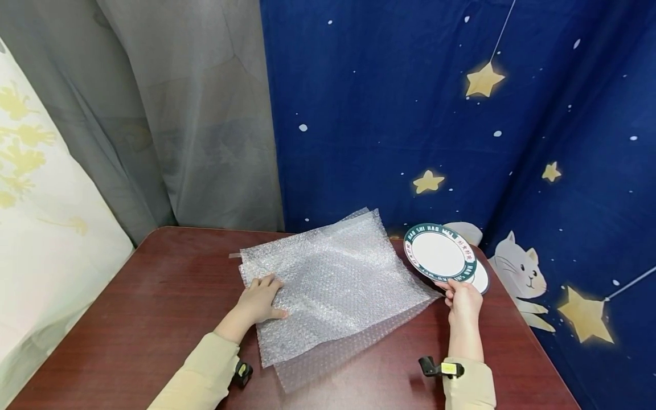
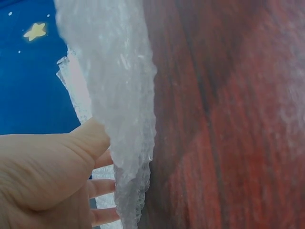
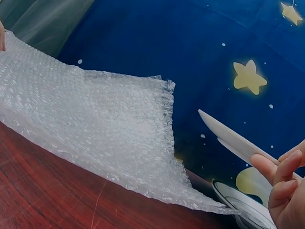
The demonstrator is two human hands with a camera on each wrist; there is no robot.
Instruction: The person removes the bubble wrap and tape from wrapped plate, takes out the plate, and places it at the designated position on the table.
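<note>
A round white plate (image 1: 437, 255) with a green lettered rim is pinched at its near edge by my right hand (image 1: 463, 302), tilted and raised above the table. Edge-on in the right wrist view, the same plate (image 3: 233, 137) points away from the fingers. Below it lies another plate (image 1: 482, 279), partly hidden. Sheets of clear bubble wrap (image 1: 333, 285) spread over the table's middle, one corner reaching that lower plate. My left hand (image 1: 258, 300) rests on the left side of the wrap, fingers spread. In the left wrist view, its thumb (image 2: 90, 136) touches the wrap.
The dark red wooden table (image 1: 169, 302) ends at a back edge before a grey curtain (image 1: 215, 142) and a blue star-patterned curtain (image 1: 369, 114). A pale patterned cloth (image 1: 51, 228) hangs at the left. Each wrist wears a black camera strap.
</note>
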